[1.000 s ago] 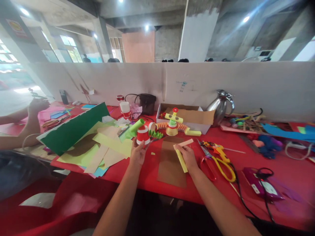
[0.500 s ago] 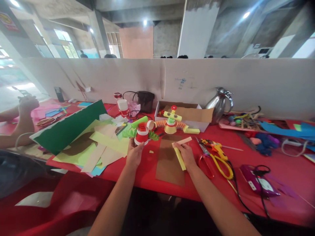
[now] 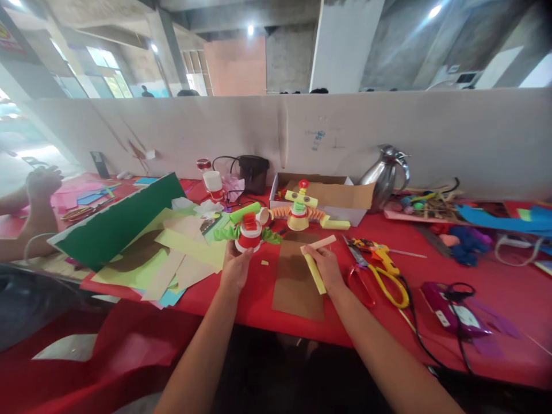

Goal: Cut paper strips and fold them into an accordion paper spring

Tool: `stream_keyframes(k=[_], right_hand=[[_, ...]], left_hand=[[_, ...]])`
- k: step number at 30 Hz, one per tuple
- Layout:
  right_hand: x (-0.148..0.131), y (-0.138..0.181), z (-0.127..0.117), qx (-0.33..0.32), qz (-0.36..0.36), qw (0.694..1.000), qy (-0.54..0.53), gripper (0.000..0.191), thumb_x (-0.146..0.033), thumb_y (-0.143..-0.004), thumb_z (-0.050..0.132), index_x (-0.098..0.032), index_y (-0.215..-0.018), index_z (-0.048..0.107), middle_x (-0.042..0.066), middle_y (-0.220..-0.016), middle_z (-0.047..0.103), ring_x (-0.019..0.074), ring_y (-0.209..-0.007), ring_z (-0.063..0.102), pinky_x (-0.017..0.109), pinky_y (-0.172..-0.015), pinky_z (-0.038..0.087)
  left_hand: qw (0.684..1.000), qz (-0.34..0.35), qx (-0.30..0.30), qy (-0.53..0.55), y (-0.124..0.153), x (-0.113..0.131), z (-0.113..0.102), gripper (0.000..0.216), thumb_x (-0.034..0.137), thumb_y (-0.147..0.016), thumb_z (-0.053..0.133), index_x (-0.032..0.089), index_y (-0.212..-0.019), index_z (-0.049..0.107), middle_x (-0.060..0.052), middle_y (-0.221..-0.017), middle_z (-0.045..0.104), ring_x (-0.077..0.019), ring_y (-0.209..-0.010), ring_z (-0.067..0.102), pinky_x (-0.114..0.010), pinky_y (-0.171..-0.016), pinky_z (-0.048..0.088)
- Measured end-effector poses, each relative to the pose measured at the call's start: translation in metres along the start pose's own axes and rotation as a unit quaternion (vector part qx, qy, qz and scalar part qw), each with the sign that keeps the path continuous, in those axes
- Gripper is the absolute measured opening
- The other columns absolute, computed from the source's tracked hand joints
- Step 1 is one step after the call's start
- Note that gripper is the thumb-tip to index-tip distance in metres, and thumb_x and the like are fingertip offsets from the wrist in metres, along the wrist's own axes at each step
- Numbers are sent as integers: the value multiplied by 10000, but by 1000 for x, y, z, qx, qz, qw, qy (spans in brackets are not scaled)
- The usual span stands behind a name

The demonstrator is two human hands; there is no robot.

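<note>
A pale partition [image 3: 215, 132] runs along the back of the red-covered desk [image 3: 254, 313]. The green board [image 3: 125, 221] leans lengthwise on the left, with a loose heap of paper [image 3: 185, 244], yellow, cream and blue, beside it. The open box [image 3: 353, 216] sits at the back, its brown flap folded outward; to its right is the metal jug [image 3: 383, 181], to its left the black bag [image 3: 254, 172]. A brown sheet [image 3: 293, 293] lies flat between the two forearms. On the right side are a purple case [image 3: 457, 316] with a black cord, open scissors [image 3: 361, 261] and, touching or just beside them, a yellow glue gun [image 3: 386, 259].

In front of the box stands the yellow robot [image 3: 301, 215], its pleated orange arms spread. Nearer and left of it is the red figure [image 3: 250, 233], a red-and-white cup with pleated green arms. The left hand [image 3: 236, 267] pinches its lower rim between thumb and fingers; whether the cup touches the desk cannot be told. The right hand [image 3: 325, 264], over the brown sheet, has its fingertips pressed together on two strips [image 3: 317, 277], one yellow and one peach, angled apart. A tiny yellow scrap [image 3: 264, 263] lies between the hands.
</note>
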State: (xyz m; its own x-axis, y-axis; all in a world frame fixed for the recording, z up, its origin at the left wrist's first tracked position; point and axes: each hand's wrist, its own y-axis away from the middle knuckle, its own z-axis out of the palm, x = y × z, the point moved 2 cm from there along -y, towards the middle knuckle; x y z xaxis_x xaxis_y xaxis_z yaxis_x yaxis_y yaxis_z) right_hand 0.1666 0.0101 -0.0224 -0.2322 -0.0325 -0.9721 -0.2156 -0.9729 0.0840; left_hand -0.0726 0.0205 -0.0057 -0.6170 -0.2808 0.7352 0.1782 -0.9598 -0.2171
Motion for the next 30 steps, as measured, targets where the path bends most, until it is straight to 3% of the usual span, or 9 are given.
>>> stream_keyframes(k=[15,19,21,24,27,30], right_hand=[[-1,5,2,-16,-23,1000,1,387,-495,-571,801,-161,-749,722,11,-657,658,147,-605,539,266,-565,393],[-27,21,11,-80,-118,989,27,269,-459,-716,736,-206,-807,738,35,-800,703,189,-747,621,308,-691,471],[-50,32,23,-156,-214,960,94,184,-406,-793,690,-233,-817,750,53,-944,704,217,-907,635,348,-817,483],[-81,45,45,-215,-338,892,209,96,-306,-829,678,-267,-847,763,47,-1152,661,239,-1130,564,408,-988,419],[-95,47,67,-248,-386,835,304,99,-238,-836,671,-263,-801,759,27,-1293,598,265,-1251,464,478,-1063,338],[-92,45,79,-269,-398,800,361,89,-208,-816,690,-261,-779,751,5,-1410,514,293,-1280,394,520,-1050,332]], left_hand=[[999,-32,-2,3,-2,-7,1,446,24,-589,786,231,-944,615,-1,-1036,684,-158,-959,638,-265,-862,497],[999,-44,5,6,-3,-9,-3,435,38,-598,785,234,-940,602,4,-1018,688,-162,-943,647,-280,-855,502],[999,-50,1,4,-4,-10,-2,450,45,-599,788,233,-963,603,-6,-1040,687,-170,-958,649,-293,-872,495],[999,-50,-16,2,-3,-9,1,486,56,-604,790,229,-1017,601,-26,-1079,685,-185,-983,648,-324,-911,478],[998,-59,-34,-2,0,-7,5,477,61,-619,787,221,-1026,597,-29,-1033,697,-182,-944,658,-324,-902,475],[997,-59,-48,2,3,-4,8,452,66,-631,783,222,-1012,596,-36,-1055,698,-191,-946,664,-320,-892,475]])
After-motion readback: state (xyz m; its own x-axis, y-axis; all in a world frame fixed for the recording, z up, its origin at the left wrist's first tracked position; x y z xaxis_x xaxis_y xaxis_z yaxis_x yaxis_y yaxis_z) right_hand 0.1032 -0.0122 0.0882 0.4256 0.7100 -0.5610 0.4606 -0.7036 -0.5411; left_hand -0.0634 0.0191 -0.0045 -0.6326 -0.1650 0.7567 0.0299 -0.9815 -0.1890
